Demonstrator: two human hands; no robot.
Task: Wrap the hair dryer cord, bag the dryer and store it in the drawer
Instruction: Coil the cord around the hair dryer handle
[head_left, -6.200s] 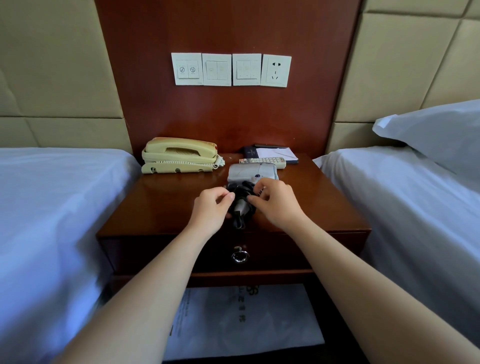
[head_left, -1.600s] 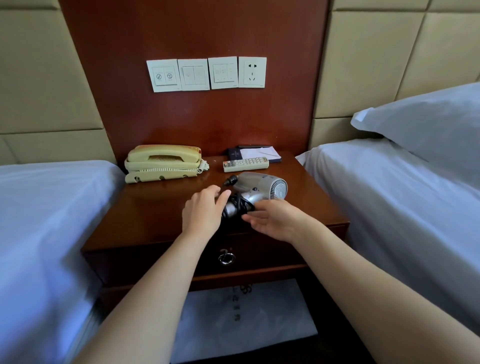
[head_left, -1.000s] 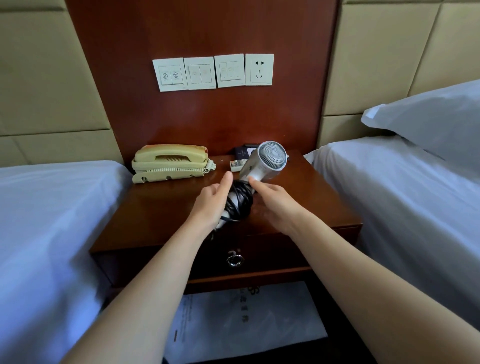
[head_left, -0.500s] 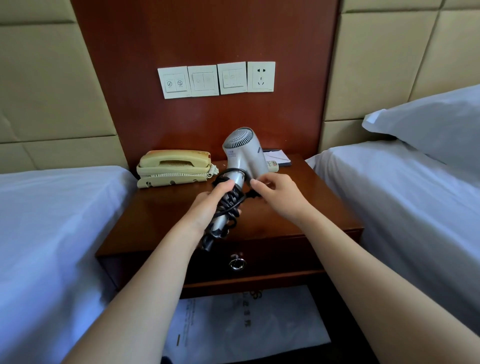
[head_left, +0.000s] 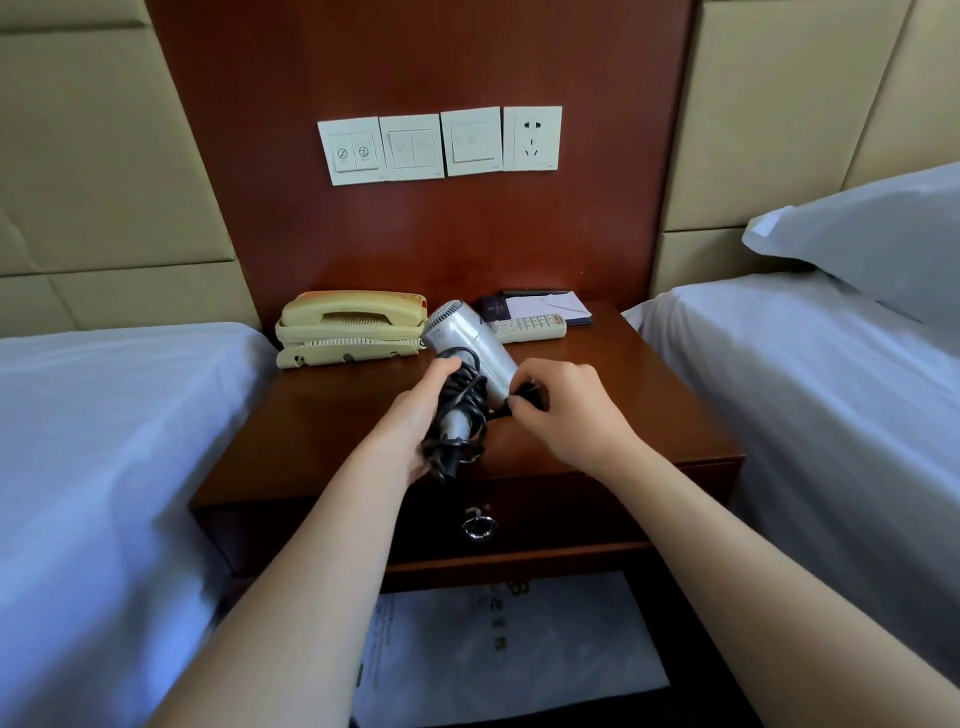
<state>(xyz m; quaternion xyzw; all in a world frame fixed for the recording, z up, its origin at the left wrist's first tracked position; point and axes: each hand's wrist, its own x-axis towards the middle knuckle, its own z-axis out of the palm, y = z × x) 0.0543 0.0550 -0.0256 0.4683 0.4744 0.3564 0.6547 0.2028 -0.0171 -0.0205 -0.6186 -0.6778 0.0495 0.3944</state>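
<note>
A silver hair dryer (head_left: 470, 340) is held above the wooden nightstand (head_left: 623, 415), its grille end pointing up and left. Its black cord (head_left: 462, 402) is wound in loops round the handle. My left hand (head_left: 415, 421) grips the handle and the cord loops from the left. My right hand (head_left: 566, 410) pinches the black plug end of the cord beside the dryer's body. The drawer (head_left: 545, 519) under the top is closed, with a metal ring pull (head_left: 478, 526). A white printed bag (head_left: 498, 654) lies on the shelf below.
A cream telephone (head_left: 348, 327) stands at the nightstand's back left. A white remote (head_left: 530, 328), a notepad (head_left: 550, 306) and a dark card sit at the back right. White beds flank both sides, with a pillow (head_left: 872, 234) on the right. Switches and a socket (head_left: 532, 137) are on the wall.
The dryer was lifted off the nightstand, swung upright, and now has come lower and tilted left. My left hand keeps hold of the handle; my right hand has closed on the plug end.
</note>
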